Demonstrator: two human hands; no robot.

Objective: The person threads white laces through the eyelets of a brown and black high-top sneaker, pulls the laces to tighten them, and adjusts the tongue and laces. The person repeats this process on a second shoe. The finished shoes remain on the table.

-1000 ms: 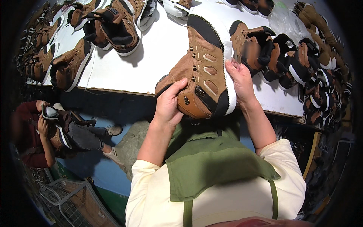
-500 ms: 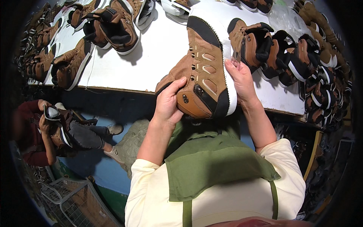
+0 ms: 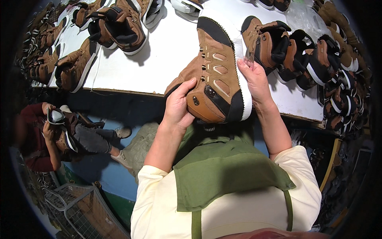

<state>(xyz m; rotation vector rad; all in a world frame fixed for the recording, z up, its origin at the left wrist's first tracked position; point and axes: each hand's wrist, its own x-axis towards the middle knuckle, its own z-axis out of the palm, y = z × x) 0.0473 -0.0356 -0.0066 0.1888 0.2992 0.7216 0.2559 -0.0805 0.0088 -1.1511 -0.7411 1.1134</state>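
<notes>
A brown high-top shoe (image 3: 217,67) with black toe and heel patches and a white sole is held up over the table's near edge, toe pointing away and its side turned up. My left hand (image 3: 180,104) is closed around its ankle part, thumb on top. Beside the white sole, my right hand (image 3: 256,81) pinches a thin see-through strip (image 3: 250,59) between thumb and fingers. The strip stands close to the sole's edge; whether it touches I cannot tell. My right thumb lies near the sole, and some right fingers are hidden.
On the white table (image 3: 123,75), brown shoes (image 3: 119,30) stand at left and more shoes (image 3: 292,51) at right. Shoe piles (image 3: 344,91) crowd the right edge. A seated co-worker (image 3: 39,137) holds a shoe at left, above a wire cart (image 3: 85,211).
The shoe in my hands has shifted very slightly right. My right hand and the strip have moved slightly up along the sole. My left hand keeps its hold.
</notes>
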